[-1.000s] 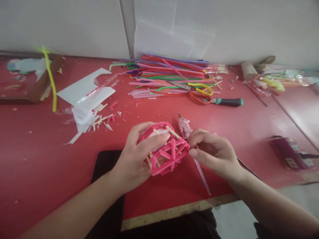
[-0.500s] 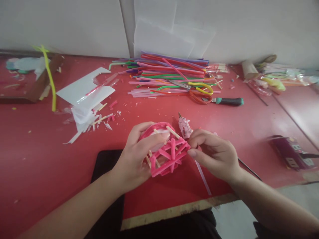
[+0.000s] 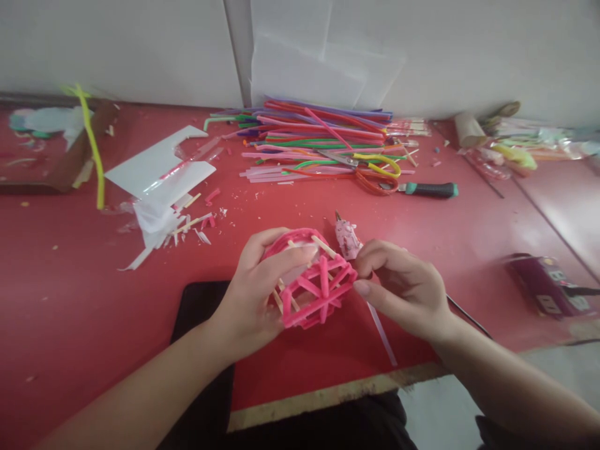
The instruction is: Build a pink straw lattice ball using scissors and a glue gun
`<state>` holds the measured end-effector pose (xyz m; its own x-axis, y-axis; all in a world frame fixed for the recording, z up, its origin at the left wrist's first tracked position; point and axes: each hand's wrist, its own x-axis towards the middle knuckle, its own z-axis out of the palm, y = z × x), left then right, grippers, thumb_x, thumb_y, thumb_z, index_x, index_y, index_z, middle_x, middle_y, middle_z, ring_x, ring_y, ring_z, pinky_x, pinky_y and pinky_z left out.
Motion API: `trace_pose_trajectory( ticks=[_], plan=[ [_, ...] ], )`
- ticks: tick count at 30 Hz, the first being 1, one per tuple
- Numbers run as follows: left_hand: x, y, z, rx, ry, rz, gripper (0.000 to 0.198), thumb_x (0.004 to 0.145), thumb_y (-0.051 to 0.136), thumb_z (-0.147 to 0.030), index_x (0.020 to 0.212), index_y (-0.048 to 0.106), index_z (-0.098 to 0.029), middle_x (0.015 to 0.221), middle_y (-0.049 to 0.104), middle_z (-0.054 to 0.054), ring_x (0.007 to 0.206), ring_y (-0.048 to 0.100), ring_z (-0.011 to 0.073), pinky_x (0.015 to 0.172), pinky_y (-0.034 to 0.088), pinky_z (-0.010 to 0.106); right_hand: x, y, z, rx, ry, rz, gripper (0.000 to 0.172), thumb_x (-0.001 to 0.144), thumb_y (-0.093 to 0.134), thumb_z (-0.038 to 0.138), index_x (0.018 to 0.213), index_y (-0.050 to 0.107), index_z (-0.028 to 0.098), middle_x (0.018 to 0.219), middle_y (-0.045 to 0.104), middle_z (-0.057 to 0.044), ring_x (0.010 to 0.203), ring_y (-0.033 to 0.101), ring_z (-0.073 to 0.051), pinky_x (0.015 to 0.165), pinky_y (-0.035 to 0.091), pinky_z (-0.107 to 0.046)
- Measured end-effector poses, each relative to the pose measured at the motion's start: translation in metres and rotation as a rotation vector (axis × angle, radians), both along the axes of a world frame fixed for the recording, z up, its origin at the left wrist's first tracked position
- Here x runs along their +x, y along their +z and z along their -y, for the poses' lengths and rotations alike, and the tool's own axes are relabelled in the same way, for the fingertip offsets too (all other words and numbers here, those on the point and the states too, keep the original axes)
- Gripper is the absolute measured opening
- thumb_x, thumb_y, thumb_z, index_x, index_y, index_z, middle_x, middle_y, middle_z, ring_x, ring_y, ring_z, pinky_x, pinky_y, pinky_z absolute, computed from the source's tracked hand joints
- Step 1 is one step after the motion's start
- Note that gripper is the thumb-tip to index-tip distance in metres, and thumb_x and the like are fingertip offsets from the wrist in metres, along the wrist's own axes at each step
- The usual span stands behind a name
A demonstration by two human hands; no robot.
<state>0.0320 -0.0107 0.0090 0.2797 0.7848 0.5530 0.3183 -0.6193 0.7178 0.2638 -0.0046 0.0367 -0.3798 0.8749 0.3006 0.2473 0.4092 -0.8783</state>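
Note:
My left hand [image 3: 262, 284] wraps round a small craft frame [image 3: 323, 300] made of bright pink fuzzy pipe cleaners and thin wooden sticks, with its thumb across the top. Crossing pink strips form a star shape on the face turned towards me. At the frame's right corner, the thumb and forefinger of my right hand [image 3: 398, 284] are pinched together on the pink edge. Just behind that hand lies a pink-coated hot glue gun tip [image 3: 347, 237], its metal nozzle pointing away; the rest of it is hidden. A pale translucent strip [image 3: 383, 334] lies below the right hand.
Behind the hands lie a heap of coloured pipe cleaners [image 3: 323, 128], scissors [image 3: 370, 165] and a green-black cutter [image 3: 431, 190]. Cut white card [image 3: 159, 165] and scraps are at left. A black flat object [image 3: 201, 312] lies under my left forearm, a purple box [image 3: 548, 287] at right.
The pink frame has tilted slightly and risen a touch in my left hand. My right hand stays pinched at its corner; the things on the table have not moved.

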Motion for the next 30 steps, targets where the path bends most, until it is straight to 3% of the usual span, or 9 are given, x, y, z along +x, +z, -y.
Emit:
trace_pose_trajectory(
  ticks=[15, 26, 28, 30],
  plan=[
    [0.000, 0.001, 0.002, -0.040, -0.027, 0.051, 0.052, 0.082, 0.077, -0.033, 0.130, 0.056, -0.039, 0.129, 0.054, 0.007, 0.121, 0.060, 0.0264, 0.094, 0.059, 0.042, -0.001, -0.001, 0.000, 0.010, 0.013, -0.023, 0.010, 0.086, 0.066, 0.016, 0.079, 0.062, 0.022, 0.072, 0.062, 0.000, 0.066, 0.059, -0.013, 0.061, 0.049, -0.029],
    [-0.004, -0.009, -0.006, -0.037, 0.002, 0.151, 0.069, 0.075, 0.081, -0.034, 0.137, 0.051, -0.037, 0.129, 0.056, 0.007, 0.126, 0.054, 0.0316, 0.104, 0.053, 0.052, 0.007, -0.005, 0.002, -0.166, 0.002, -0.113, 0.003, 0.093, 0.062, 0.022, 0.093, 0.065, 0.022, 0.085, 0.059, -0.002, 0.076, 0.057, -0.014, 0.067, 0.046, -0.030],
    [-0.005, -0.009, -0.004, -0.139, -0.037, 0.178, 0.073, 0.074, 0.082, -0.032, 0.139, 0.049, -0.040, 0.135, 0.051, 0.006, 0.132, 0.048, 0.0338, 0.108, 0.051, 0.054, 0.007, -0.006, 0.002, -0.155, -0.002, -0.114, 0.004, 0.093, 0.062, 0.020, 0.093, 0.065, 0.022, 0.085, 0.059, -0.002, 0.076, 0.057, -0.014, 0.067, 0.046, -0.029],
    [-0.005, -0.007, -0.001, -0.322, -0.098, 0.238, 0.079, 0.071, 0.085, -0.030, 0.139, 0.047, -0.041, 0.141, 0.046, 0.005, 0.131, 0.051, 0.0342, 0.101, 0.057, 0.051, 0.006, -0.006, 0.001, -0.121, -0.009, -0.095, 0.006, 0.093, 0.062, 0.019, 0.088, 0.063, 0.022, 0.081, 0.058, 0.000, 0.073, 0.055, -0.013, 0.066, 0.046, -0.028]
  ],
)
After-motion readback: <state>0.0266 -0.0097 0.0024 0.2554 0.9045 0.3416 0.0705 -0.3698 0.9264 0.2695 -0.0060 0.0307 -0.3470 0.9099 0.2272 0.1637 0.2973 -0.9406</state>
